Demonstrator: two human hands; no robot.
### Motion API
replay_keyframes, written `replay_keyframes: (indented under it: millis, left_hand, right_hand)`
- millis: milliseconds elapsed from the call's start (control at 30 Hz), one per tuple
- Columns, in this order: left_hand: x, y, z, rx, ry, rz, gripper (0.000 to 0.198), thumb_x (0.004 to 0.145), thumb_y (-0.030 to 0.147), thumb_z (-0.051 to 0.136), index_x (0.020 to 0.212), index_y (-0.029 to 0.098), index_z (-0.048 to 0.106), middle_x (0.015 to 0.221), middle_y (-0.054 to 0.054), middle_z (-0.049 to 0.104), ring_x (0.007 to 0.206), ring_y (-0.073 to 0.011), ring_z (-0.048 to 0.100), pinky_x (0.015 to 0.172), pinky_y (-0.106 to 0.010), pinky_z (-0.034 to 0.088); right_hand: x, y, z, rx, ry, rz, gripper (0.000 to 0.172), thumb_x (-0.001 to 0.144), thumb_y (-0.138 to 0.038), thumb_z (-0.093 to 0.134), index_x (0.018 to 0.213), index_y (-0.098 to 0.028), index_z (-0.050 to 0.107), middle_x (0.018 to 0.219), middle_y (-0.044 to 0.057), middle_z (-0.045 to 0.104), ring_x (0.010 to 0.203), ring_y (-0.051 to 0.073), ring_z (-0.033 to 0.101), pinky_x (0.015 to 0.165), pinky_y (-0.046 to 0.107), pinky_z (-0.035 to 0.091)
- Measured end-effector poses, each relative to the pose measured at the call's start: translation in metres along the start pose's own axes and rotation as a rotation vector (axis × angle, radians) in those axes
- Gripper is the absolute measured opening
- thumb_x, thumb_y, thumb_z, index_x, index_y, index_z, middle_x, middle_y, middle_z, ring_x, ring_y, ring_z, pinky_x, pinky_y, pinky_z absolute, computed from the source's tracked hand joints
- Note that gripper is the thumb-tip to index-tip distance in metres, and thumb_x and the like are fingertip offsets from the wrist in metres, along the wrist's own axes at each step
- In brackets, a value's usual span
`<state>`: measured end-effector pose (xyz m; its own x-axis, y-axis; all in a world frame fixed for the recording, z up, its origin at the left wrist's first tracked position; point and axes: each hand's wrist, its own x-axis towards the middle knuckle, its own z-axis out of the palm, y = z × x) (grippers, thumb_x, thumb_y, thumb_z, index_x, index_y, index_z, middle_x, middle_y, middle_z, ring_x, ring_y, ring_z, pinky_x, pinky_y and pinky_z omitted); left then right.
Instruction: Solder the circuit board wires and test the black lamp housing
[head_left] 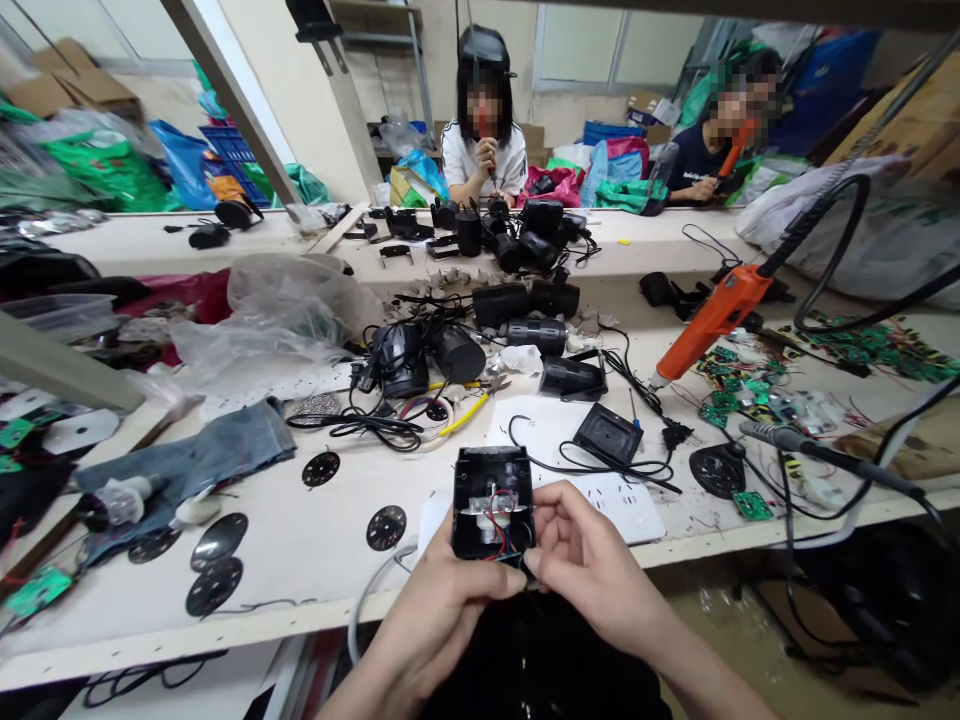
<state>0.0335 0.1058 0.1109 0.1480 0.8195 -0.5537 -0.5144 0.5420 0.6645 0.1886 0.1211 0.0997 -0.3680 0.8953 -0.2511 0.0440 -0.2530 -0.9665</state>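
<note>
An open black housing (491, 475) with a white part, a metal strip and red and blue wires inside is held at the front edge of the table. My left hand (457, 590) grips its left side and lower edge, the thumb along the bottom. On the right, my right hand (577, 550) has its thumb at the lower right corner and its fingers curled beside the right wall; whether it pinches a wire there is too small to tell. Beyond the housing lies a black rectangular cover (607, 436) on white paper.
An orange electric screwdriver (709, 325) hangs at the right above green circuit boards (870, 345). Black lamp-like units (457, 352), cables and yellow-handled pliers (465, 412) lie mid-table. Black discs (386, 527) and denim cloth (202, 460) are left. Two people sit opposite.
</note>
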Motion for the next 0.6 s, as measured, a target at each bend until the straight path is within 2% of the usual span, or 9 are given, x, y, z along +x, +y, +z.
replay_keyframes:
  millis: [200,400,600]
  left_hand:
    - [0.0015,-0.0012,0.0003,0.016,0.035,0.002,0.048,0.046,-0.001,0.068,0.091,0.015,0.065,0.076,-0.002,0.072,0.070,-0.0151,0.062,0.069,-0.026,0.049]
    - [0.0004,-0.0003,0.0057,0.028,-0.004,0.018,0.050,0.047,-0.001,0.066,0.094,0.015,0.064,0.080,-0.003,0.072,0.072,-0.0165,0.063,0.069,-0.027,0.049]
    - [0.0065,-0.0043,0.0086,0.035,0.019,0.010,0.051,0.045,-0.001,0.064,0.092,0.016,0.064,0.076,0.000,0.069,0.069,-0.0146,0.059,0.066,-0.025,0.046]
  right_hand:
    - [0.0007,0.0068,0.0046,-0.112,0.043,-0.070,0.021,0.078,-0.027,0.056,0.097,-0.021,0.050,0.082,-0.002,0.048,0.070,0.014,0.045,0.064,0.030,0.041]
    - [0.0022,0.0056,0.0017,0.055,-0.008,-0.032,0.023,0.071,-0.025,0.057,0.089,-0.023,0.042,0.073,-0.006,0.043,0.066,0.013,0.042,0.059,0.026,0.035]
    - [0.0015,0.0115,0.0054,0.079,0.094,-0.081,0.023,0.070,-0.026,0.055,0.089,-0.023,0.043,0.073,-0.006,0.042,0.067,0.013,0.041,0.062,0.026,0.035]
